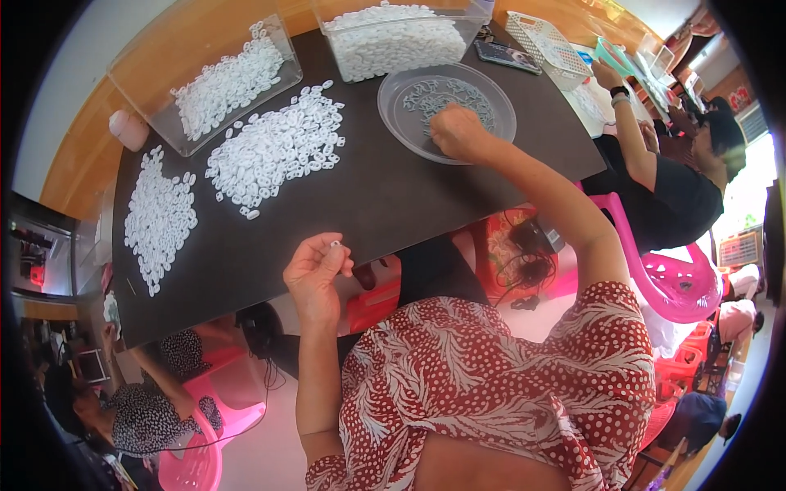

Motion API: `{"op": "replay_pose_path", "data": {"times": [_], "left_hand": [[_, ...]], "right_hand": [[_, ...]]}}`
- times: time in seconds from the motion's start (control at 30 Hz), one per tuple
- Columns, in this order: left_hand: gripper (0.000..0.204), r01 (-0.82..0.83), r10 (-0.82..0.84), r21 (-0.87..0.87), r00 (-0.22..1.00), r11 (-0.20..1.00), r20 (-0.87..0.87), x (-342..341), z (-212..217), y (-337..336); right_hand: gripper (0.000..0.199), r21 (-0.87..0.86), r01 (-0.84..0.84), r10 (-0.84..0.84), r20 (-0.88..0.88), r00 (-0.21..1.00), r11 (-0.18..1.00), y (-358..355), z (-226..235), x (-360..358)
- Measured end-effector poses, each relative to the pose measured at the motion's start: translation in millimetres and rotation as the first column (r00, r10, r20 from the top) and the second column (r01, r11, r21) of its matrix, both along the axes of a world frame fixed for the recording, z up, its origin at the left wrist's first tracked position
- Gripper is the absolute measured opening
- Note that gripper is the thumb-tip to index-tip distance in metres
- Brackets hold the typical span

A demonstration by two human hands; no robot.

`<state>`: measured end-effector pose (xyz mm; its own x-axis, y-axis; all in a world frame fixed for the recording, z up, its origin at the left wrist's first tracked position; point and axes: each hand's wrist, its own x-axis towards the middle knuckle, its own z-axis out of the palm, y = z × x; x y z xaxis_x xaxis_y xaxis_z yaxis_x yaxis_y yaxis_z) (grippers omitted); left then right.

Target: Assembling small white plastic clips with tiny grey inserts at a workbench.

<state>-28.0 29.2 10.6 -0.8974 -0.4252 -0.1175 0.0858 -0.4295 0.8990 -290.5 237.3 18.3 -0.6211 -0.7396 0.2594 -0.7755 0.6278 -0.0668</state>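
Note:
My left hand (pixel 316 270) is raised just in front of the table's near edge, thumb and fingers pinched together on a small white plastic piece (pixel 336 243). My right hand (pixel 460 132) reaches into a shallow, clear round dish (pixel 399 135), fingers curled down and closed. Their tips are hidden, so what they grip cannot be seen. Small grey-green parts (pixel 432 100) lie scattered around that hand in the dish. Left of the dish spreads a pile of white oval pieces (pixel 274 147) with holes, and a second pile (pixel 160 217) lies further left.
Two clear bins, one at the back left (pixel 147 98) and one at the back middle (pixel 401 45), hold more white pieces. A phone (pixel 508 56) and a white basket (pixel 547 49) are at the back right. Other people sit on both sides, by pink chairs (pixel 647 270).

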Motion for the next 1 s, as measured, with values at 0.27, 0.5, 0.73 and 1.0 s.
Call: {"op": "replay_pose_path", "data": {"times": [0.27, 0.5, 0.73, 1.0], "left_hand": [[0.016, -0.038, 0.038, 0.040, 0.999, 0.998, -0.012, 1.6, 1.7, 2.6], [0.016, -0.065, 0.067, 0.082, 0.997, 0.995, -0.025, 0.8, 13.3, 8.4], [0.019, -0.126, 0.128, 0.028, 0.988, 0.992, -0.088, 10.3, 19.5, 8.3], [0.019, -0.163, 0.158, -0.028, 0.979, 0.986, -0.125, 25.6, 22.6, 11.1]], "right_hand": [[0.008, -0.016, -0.045, 0.043, -0.084, 0.996, 0.999, -1.4, 7.9, 8.8], [0.005, -0.430, -0.061, 0.220, 0.331, 0.918, 0.901, -28.1, 68.9, 90.0], [0.013, -0.562, -0.110, 0.518, 0.647, 0.560, 0.820, -72.1, 57.3, 143.7], [0.010, -0.616, 0.132, 0.577, 0.779, 0.246, 0.777, -84.5, 44.5, 161.1]]}}
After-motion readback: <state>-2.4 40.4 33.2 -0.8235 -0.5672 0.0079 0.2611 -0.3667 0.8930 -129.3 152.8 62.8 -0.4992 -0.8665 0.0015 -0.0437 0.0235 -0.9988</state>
